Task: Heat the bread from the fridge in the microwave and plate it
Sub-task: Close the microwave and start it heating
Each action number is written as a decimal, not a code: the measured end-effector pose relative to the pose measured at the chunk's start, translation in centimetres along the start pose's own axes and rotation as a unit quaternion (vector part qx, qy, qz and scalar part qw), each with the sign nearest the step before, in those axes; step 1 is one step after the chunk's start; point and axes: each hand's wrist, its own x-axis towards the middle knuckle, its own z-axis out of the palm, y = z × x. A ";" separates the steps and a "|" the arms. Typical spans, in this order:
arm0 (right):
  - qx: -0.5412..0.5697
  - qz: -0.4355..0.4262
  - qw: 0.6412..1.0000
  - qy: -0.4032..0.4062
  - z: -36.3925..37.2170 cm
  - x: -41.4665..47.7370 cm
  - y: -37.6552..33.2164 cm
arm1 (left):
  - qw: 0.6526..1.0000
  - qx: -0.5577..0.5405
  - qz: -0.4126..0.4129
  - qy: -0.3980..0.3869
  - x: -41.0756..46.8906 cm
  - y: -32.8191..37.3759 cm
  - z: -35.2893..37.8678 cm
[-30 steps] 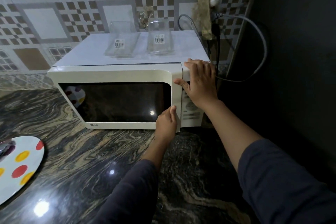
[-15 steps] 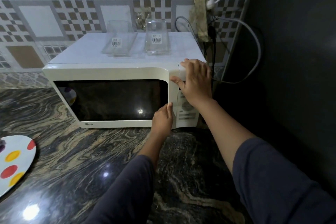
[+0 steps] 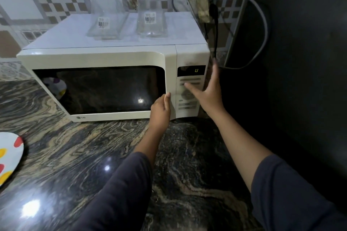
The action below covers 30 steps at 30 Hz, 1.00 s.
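A white microwave (image 3: 97,58) stands on the dark marble counter with its door shut. The dark window hides whatever is inside, and no bread is in view. My left hand (image 3: 161,107) curls around the right edge of the door, near its lower corner. Spread open in front of the control panel (image 3: 188,97) is my right hand (image 3: 208,92), thumb over the buttons and fingers pointing up past the lit display. A white plate (image 3: 8,157) with red and yellow dots lies at the left edge of the counter.
Two clear plastic containers (image 3: 106,18) (image 3: 151,17) with barcode labels sit on top of the microwave. Grey cables (image 3: 262,24) hang along the tiled wall to the right. A dark panel fills the right side.
My right hand has come off the microwave's top right corner and dropped in front of the control panel, fingers spread. The left hand stays on the door edge.
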 end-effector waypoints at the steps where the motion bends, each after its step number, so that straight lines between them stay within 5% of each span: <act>1: -0.002 0.024 0.999 -0.030 0.1 -0.5 0.9 | 1.000 -0.002 0.002 0.002 -0.1 -0.1 0.0; 7: 0.012 0.108 0.991 -0.079 1.4 -2.8 5.0 | 1.000 -0.018 0.004 0.014 -0.1 -0.8 0.3; 13: 0.013 0.096 0.995 -0.022 2.2 -2.0 5.6 | 0.999 -0.033 0.000 0.016 -0.4 -0.7 0.3; 30: -0.133 0.082 0.987 -0.028 2.1 -2.7 4.7 | 0.999 0.016 -0.012 0.035 -1.0 1.1 -0.1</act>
